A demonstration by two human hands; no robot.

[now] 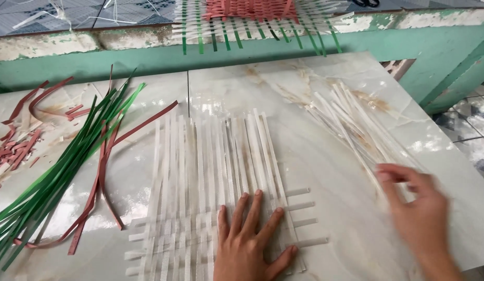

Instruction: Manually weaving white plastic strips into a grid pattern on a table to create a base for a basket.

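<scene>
A partly woven mat of white plastic strips lies flat on the glossy marble-look floor tile. My left hand presses down on its lower right part, fingers spread, holding nothing. My right hand is blurred, with its fingers curled at the near end of a loose pile of white strips to the right of the mat. Whether a strip is pinched between its fingers cannot be made out.
A bundle of green strips and some red-brown strips lie at the left, with short red offcuts beyond. A finished red, white and green weave rests on the green ledge at the back.
</scene>
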